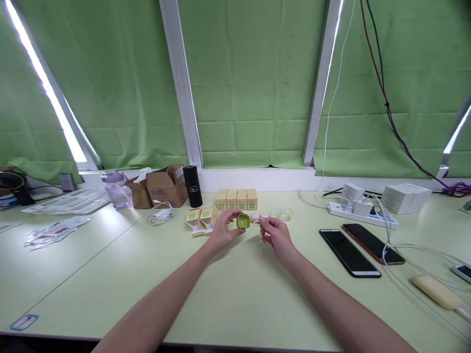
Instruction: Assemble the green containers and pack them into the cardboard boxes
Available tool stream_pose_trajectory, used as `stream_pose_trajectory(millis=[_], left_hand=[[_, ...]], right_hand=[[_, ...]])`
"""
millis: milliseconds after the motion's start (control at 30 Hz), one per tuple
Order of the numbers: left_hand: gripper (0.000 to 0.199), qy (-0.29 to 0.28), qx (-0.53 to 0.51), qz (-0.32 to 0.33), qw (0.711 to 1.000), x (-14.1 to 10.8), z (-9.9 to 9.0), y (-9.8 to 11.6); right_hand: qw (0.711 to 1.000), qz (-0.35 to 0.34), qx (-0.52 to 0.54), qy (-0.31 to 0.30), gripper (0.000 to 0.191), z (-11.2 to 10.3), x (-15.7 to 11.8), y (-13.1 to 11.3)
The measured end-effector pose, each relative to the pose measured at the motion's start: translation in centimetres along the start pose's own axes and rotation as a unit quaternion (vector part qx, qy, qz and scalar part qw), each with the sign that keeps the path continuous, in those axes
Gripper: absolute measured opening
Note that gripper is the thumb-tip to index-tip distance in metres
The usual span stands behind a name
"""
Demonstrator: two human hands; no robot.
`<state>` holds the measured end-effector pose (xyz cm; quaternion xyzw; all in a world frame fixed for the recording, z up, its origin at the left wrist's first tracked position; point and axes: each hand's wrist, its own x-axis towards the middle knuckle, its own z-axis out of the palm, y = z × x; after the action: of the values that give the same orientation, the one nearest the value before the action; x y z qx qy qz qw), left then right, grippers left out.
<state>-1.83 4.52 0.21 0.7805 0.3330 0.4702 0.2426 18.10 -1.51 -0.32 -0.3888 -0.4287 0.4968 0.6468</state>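
My left hand (222, 231) pinches a small green square cup (243, 221), its hollow side turned toward me. Just right of it, my right hand (276, 236) closes its fingertips on a tiny yellowish ring-like piece (256, 223), too small to name surely. Beyond my hands stand several small kraft boxes (236, 199) in a row. Two opened kraft boxes (200, 220) lie left of my left hand, flaps out. Small pale pinkish pieces (254, 216) and a clear plastic tray (286, 214) with yellow bits sit behind my right hand.
Two phones (349, 252) lie at the right, near a white power strip (362, 214) with chargers and loose cables. White boxes (405, 198) stand behind. At the left are a black cylinder (193, 186), a cardboard box (167, 186), a purple bottle (117, 190) and flat packets (57, 230).
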Motion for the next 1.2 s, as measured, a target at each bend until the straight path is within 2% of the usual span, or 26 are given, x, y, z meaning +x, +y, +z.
stream_pose_trajectory(millis=[167,333,567,767,867,1000,1100,1200], left_hand=[[0.046,-0.018,-0.021,-0.004,1.000,0.0,0.1,-0.2],[0.046,-0.025,-0.030,-0.011,0.999,-0.2,0.2,-0.1],[0.043,-0.035,-0.021,0.002,0.999,-0.2,0.1,0.4],[0.043,-0.047,-0.027,0.006,0.999,-0.2,0.2,0.4],[0.043,-0.051,-0.032,0.022,0.998,-0.3,0.2,0.5],[0.043,-0.055,-0.020,0.045,0.997,-0.4,0.3,1.0],[0.047,-0.058,-0.017,0.059,0.996,-0.5,0.4,1.3],[0.047,-0.062,-0.017,0.075,0.995,-0.5,0.5,1.5]], right_hand=[[0.999,0.028,0.022,0.015,0.049,-0.3,0.3,0.2],[0.999,0.027,0.035,0.001,0.052,-0.2,0.1,-0.1],[0.998,-0.050,0.001,-0.033,0.046,0.2,-0.2,-0.1],[0.986,-0.134,-0.097,-0.010,0.030,0.4,-0.2,0.4],[0.966,-0.189,-0.179,-0.003,0.020,0.3,-0.6,0.3],[0.919,-0.281,-0.276,-0.010,0.015,0.0,-1.0,0.2],[0.876,-0.348,-0.332,-0.026,0.016,-0.2,-1.0,0.4],[0.817,-0.414,-0.403,-0.014,0.018,-0.4,-0.9,0.6]])
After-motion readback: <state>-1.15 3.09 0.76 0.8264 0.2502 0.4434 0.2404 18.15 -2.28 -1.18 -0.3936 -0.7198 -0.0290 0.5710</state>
